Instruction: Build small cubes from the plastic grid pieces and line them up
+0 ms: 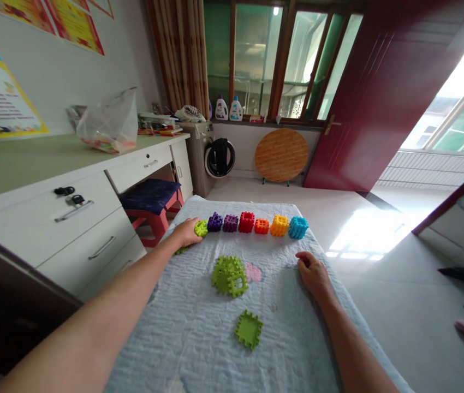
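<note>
At the left end of a row of toy blocks, my left hand (186,232) is closed on a lime-green interlocking block (201,228). Another green piece (182,250) shows partly beneath that hand. The row continues rightward with a dark purple block (215,222), a purple one (230,222), a red one (247,222), an orange one (261,226), a yellow one (279,225) and a blue one (298,227). My right hand (313,273) rests on the cloth below the blue block, fingers curled in, with nothing visible in them. Green notched panels (227,274) overlap mid-cloth; a single green panel (249,329) lies nearer me.
A pale blue cloth (199,333) covers the table. To the left stand a white drawer desk (72,218) with a plastic bag (109,123) and a stool (150,196). A washing machine (197,153), a round wooden tabletop (281,155) and a red door (379,93) are beyond.
</note>
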### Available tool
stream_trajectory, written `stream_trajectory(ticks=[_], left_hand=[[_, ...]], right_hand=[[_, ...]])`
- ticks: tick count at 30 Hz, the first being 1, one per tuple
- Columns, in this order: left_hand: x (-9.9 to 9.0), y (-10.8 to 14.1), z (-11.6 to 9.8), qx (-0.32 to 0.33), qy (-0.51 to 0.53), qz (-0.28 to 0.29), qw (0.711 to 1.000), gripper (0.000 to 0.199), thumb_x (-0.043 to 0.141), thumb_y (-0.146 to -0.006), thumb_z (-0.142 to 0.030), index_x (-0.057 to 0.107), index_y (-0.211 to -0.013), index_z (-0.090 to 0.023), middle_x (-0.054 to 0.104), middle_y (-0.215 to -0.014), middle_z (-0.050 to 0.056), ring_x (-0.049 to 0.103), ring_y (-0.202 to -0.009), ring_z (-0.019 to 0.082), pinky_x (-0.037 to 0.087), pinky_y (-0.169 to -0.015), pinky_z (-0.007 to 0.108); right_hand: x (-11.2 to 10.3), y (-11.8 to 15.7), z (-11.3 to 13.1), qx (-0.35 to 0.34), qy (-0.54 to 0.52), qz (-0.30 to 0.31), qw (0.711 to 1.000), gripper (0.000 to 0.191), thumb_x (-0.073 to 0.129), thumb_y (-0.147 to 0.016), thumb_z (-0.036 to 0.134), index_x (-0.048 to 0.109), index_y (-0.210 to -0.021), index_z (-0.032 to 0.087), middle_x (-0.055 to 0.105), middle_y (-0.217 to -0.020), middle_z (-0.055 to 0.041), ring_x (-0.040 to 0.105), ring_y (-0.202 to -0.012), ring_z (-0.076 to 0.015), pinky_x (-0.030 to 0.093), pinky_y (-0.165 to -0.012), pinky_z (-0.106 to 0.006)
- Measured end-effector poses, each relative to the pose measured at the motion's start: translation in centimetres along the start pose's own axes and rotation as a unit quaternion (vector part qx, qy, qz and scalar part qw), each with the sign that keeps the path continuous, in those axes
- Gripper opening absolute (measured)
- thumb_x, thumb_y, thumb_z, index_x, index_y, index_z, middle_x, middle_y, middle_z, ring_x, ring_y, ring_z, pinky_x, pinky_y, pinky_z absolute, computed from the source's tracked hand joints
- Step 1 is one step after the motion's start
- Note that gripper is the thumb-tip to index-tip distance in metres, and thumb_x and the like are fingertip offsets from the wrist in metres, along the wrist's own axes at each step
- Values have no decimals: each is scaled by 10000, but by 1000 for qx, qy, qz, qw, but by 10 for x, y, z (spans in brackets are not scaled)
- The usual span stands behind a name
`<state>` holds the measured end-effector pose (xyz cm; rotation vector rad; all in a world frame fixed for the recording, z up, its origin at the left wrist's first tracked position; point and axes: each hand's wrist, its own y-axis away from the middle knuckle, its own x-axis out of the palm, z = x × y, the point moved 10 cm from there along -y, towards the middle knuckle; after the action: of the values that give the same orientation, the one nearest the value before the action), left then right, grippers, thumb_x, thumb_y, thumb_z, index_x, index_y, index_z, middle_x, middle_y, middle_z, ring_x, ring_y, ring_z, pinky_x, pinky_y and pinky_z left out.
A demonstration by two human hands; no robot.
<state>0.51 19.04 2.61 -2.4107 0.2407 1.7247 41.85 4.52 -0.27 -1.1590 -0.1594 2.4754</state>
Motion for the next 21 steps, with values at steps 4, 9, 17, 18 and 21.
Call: stream_trajectory(ticks=[4, 9, 17, 18, 21], left_hand=[[-7, 44, -32, 63, 37, -43, 996, 562, 698, -598, -385, 555, -1097, -172, 598, -1057, 89, 595, -962, 256, 466, -862, 346], [-11, 97, -89, 131, 125, -108, 978, 523, 632, -732, -508, 517, -1144, -207, 613, -1074, 77, 600, -1005, 237, 467, -895, 349], [-9, 121, -81, -6, 232, -185, 955, 546, 449, -875, -518, 326, -1333, -248, 642, -1064, 61, 657, -948, 240, 494, -853, 381], [-6, 121, -76, -10, 234, -185, 954, 570, 450, -873, -521, 304, -1352, -249, 639, -1081, 68, 652, -967, 248, 493, -860, 391], [3, 124, -64, -12, 223, -189, 956, 663, 491, -841, -545, 274, -1386, -236, 554, -1276, 127, 572, -1141, 286, 457, -938, 435]], right_hand=[[0, 0, 0, -3, -11, 0, 1000, 321, 422, -729, 321, 668, -895, 198, 674, -756, -40, 618, -728, -215, 441, -702, -328], [1, 2, 0, -4, -29, -2, 1000, 308, 425, -729, 318, 659, -892, 203, 663, -744, -32, 603, -712, -206, 444, -699, -322], [-14, -40, -26, 111, -103, -59, 987, 567, 483, -720, 488, 562, -1134, 109, 648, -892, -93, 604, -729, -208, 452, -674, -309], [-20, -53, -27, 110, -94, -76, 987, 599, 464, -732, 531, 560, -1139, 102, 641, -949, -120, 604, -779, -220, 451, -697, -314], [-29, -95, -24, 97, -81, -94, 988, 630, 370, -776, 597, 580, -1109, 104, 638, -984, -152, 586, -885, -249, 440, -727, -325]])
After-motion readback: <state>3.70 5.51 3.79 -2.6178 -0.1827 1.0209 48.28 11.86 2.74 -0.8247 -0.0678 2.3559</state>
